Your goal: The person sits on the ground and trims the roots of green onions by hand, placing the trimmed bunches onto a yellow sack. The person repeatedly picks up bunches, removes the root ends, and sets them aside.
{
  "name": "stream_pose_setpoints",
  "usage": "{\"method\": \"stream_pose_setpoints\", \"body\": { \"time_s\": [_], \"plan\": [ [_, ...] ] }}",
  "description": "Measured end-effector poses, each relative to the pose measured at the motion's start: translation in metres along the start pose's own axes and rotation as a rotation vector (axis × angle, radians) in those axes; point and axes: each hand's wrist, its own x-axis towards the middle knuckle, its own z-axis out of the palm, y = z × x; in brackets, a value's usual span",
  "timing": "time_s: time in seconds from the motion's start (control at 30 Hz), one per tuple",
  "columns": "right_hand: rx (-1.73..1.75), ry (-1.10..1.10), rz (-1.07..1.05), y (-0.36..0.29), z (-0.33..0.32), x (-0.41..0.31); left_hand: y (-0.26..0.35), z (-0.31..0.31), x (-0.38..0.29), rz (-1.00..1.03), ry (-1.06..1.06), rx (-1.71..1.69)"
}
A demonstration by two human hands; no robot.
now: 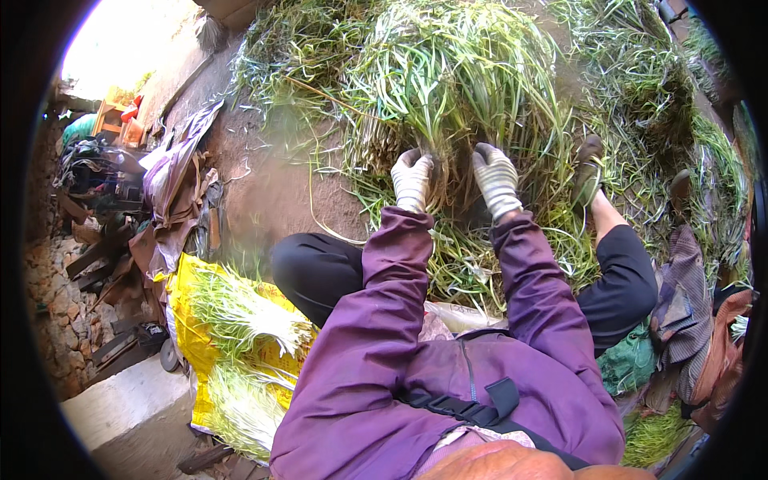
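My left hand [412, 175], in a striped knit glove with dark fingertips, grips the lower end of a clump of green onion-like plants [427, 114]. Close beside it to the right, my right hand [498, 174] wears a matching glove. Its thumb and fingers reach the brown root ends of the large leafy heap [498, 66]; whether they pinch any stalks is hidden. Brown, dry roots [447, 180] hang between both hands. Left of my left hand, pale stalk ends [381, 144] show in the heap. Loose leaves and stems [465, 258] lie below my wrists, between my legs.
Cleaned bundles with white stems [258, 318] lie on a yellow sack [195, 342] at my left. More plants [636, 90] cover the ground to the right. Wood scraps and cloth [174, 174] are piled at the left, near a concrete ledge [126, 396]. A green sack [627, 360] sits by my right leg.
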Motion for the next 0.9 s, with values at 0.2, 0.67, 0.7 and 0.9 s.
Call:
{"method": "stream_pose_setpoints", "body": {
  "time_s": [0.2,0.67,0.7,0.9],
  "plan": [
    [-0.154,-0.186,0.104,-0.020,0.017,0.020,-0.005,0.003,-0.008,0.185,0.122,0.392],
    [0.886,-0.360,0.334,-0.018,-0.128,-0.087,0.015,0.012,0.024,0.363,0.059,0.736],
    [1.060,-0.371,0.349,-0.016,-0.138,-0.093,0.019,0.011,0.020,0.336,0.037,0.761],
    [0.962,-0.257,0.519,-0.008,-0.093,-0.108,0.037,0.007,-0.034,0.462,0.047,0.730]
  ]
}}
